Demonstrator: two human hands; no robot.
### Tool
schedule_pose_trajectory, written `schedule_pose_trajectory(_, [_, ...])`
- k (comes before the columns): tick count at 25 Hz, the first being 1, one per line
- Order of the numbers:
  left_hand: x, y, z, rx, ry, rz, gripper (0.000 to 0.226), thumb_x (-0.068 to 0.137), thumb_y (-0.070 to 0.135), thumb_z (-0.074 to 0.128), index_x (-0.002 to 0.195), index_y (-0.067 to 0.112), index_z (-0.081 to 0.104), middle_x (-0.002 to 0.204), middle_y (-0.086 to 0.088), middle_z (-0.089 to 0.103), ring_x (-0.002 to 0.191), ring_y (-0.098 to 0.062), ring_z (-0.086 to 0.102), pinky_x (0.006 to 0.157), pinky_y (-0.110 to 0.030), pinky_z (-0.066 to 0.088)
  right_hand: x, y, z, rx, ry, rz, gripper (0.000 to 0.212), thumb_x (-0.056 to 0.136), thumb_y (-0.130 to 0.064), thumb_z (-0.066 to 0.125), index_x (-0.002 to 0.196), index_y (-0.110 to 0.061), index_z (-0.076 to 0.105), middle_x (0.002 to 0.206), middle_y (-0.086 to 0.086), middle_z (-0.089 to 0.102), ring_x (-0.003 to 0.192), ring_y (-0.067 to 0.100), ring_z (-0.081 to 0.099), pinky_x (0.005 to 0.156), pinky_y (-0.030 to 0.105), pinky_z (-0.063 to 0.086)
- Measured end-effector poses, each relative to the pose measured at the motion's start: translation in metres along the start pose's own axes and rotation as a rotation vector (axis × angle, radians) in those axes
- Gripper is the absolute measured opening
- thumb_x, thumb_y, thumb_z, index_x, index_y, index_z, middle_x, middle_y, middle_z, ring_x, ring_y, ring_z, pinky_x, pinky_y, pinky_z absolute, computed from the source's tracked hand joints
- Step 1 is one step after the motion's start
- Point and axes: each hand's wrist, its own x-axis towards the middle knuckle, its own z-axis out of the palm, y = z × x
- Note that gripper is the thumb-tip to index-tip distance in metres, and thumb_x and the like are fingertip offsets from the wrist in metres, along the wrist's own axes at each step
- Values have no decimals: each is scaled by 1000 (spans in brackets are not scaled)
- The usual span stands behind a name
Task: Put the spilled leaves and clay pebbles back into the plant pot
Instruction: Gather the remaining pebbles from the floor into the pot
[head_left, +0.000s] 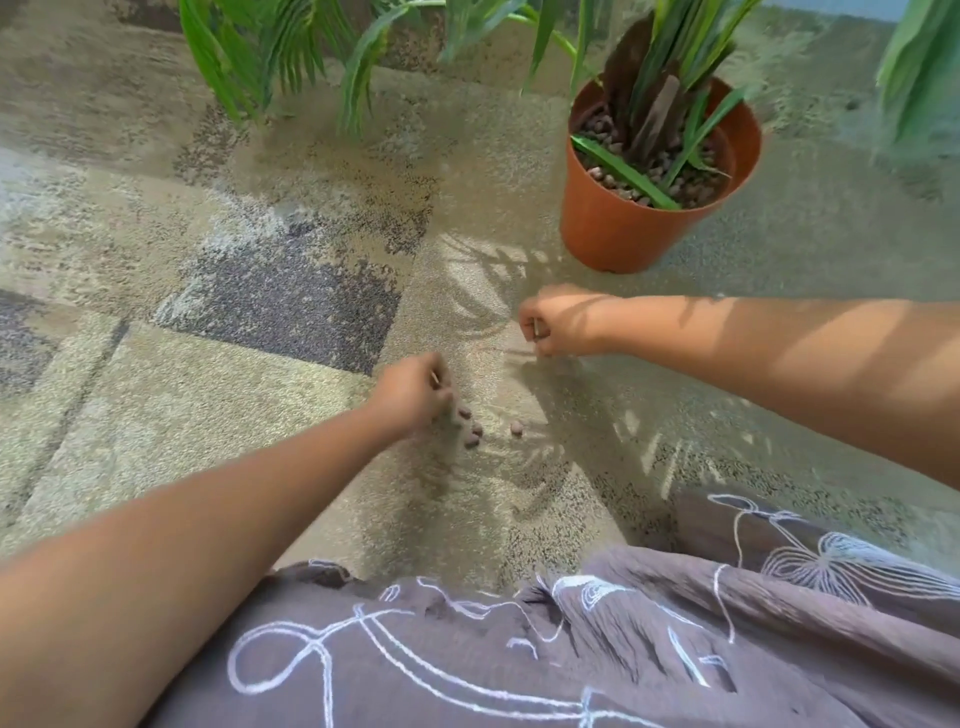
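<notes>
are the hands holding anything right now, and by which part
Cannot be told for sure. Both the left hand and right hand are curled shut; whatever is inside is hidden. Loose clay pebbles lie unheld.

Mottled beige-grey carpet (218, 270), darker patch (291, 306) left of centre, dappled sunlight and leaf shadows right of patch

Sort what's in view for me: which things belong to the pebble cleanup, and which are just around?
Part of the job:
- round brown clay pebbles loose on the carpet
- terracotta-orange plastic plant pot, upright
- left hand at the pebbles
- right hand, curled

Just around:
- patterned beige and grey carpet
- green palm-like fronds at the top
- grey embroidered garment
</notes>
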Motion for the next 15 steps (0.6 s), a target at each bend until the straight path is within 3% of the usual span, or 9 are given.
schedule_pose_trajectory(3, [20, 41, -34, -126, 50, -8, 10, 86, 12, 55, 94, 7, 55, 94, -12, 63, 71, -19, 60, 67, -29, 56, -17, 9, -29, 49, 263, 0, 17, 86, -13, 58, 103, -12, 59, 96, 3, 54, 86, 21, 54, 67, 23, 39])
schedule_pose_trajectory(6, [38, 105, -58, -274, 117, 37, 9, 87, 14, 56, 93, 8, 55, 97, -9, 64, 69, -13, 59, 62, -20, 56, -44, 23, -55, 142, 543, -10, 16, 85, -10, 60, 101, -8, 60, 101, 9, 59, 88, 22, 56, 71, 25, 41])
schedule_pose_trajectory(9, [53, 170, -75, -243, 208, 162, 5, 87, 18, 58, 88, 15, 55, 99, -6, 64, 79, -15, 62, 73, -25, 57, -62, 40, -84, 165, 755, 112, 20, 87, -17, 58, 105, -8, 57, 108, 13, 58, 92, 24, 57, 74, 31, 45])
schedule_pose_trajectory(11, [57, 202, -83, -279, 212, 234, 13, 84, 25, 61, 91, 16, 54, 99, -4, 62, 84, -16, 63, 71, -23, 56, -64, 55, -100, 158, 793, 244, 34, 89, -28, 56, 115, -7, 53, 113, 13, 60, 98, 27, 60, 82, 36, 50])
schedule_pose_trajectory(13, [62, 218, -86, -263, 241, 223, 37, 82, 33, 62, 113, 14, 52, 102, -1, 61, 86, -14, 64, 70, -21, 56, -66, 67, -105, 152, 754, 360, 47, 89, -38, 56, 125, -9, 47, 118, 11, 60, 105, 26, 59, 89, 38, 49])
schedule_pose_trajectory(15, [62, 216, -82, -179, 309, 226, 39, 83, 27, 62, 117, 13, 50, 106, -2, 61, 93, -17, 63, 81, -28, 55, -71, 68, -101, 120, 738, 355, 49, 88, -37, 58, 127, -11, 47, 120, 10, 58, 105, 26, 59, 87, 35, 50])
